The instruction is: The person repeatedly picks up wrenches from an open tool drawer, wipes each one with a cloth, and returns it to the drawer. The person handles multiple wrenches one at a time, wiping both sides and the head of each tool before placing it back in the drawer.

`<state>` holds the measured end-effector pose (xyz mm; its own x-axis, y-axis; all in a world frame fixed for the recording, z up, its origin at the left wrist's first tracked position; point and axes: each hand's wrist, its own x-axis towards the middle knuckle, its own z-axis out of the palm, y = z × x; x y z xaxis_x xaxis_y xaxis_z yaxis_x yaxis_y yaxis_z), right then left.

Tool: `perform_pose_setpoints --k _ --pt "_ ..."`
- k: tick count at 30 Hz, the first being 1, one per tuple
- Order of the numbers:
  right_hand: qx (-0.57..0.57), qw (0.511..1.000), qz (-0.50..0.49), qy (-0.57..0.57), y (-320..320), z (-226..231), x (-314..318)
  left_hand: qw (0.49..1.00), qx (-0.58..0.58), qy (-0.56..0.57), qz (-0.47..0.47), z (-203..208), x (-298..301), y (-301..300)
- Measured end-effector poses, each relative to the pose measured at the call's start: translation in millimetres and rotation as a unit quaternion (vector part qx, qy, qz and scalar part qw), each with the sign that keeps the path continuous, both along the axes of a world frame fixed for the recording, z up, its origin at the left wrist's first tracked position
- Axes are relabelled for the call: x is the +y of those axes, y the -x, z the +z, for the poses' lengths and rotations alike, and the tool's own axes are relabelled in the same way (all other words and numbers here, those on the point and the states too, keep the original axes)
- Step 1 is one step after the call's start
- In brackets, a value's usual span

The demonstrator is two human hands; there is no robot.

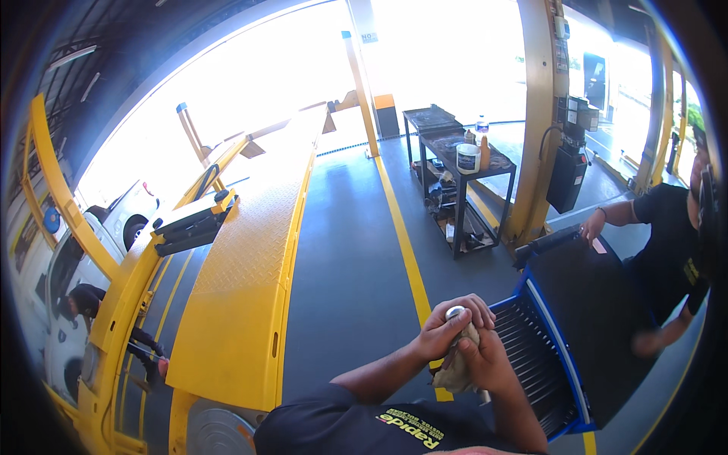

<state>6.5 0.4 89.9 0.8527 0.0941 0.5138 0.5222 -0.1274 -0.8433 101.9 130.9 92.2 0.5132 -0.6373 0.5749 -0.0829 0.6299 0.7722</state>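
Both my hands meet in front of my chest, wrapped round a beige rag (456, 368) and a shiny metal hand tool (455, 312). The tool's rounded head pokes out above my left hand (438, 335), whose fingers are closed. Lower down, my right hand (491, 361) is also closed, pressing the rag against the tool. A metal end shows below it; the middle is hidden. Just right of my hands, a drawer (523, 340) of a blue tool cabinet (567, 350) is pulled out, with several long metal tools lying in a row.
A co-worker (660, 235) stands beyond the cabinet, one hand at its top edge. A yellow lift ramp (235, 326) runs along my left. Ahead are a black cart (497, 161) with a white bucket (468, 158) and a yellow post (535, 114). Another person (89, 299) bends at far left.
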Motion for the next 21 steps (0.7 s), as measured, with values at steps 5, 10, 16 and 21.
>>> perform_pose_setpoints --k 5,10,16,21 --pt "0.132 0.99 -0.002 0.049 14 -18 -7 0.999 0.018 0.038 0.031 24 19 -14" --pt "0.189 0.978 -0.027 0.081 29 -40 -6 0.982 0.164 0.085 0.037 55 18 -44" --pt "0.12 0.972 -0.124 -0.16 25 -31 -1 0.967 0.232 -0.036 -0.1 57 -50 -18" --pt "0.119 0.965 -0.2 -0.124 29 -33 -11 0.974 0.215 -0.04 -0.063 69 -84 -26"
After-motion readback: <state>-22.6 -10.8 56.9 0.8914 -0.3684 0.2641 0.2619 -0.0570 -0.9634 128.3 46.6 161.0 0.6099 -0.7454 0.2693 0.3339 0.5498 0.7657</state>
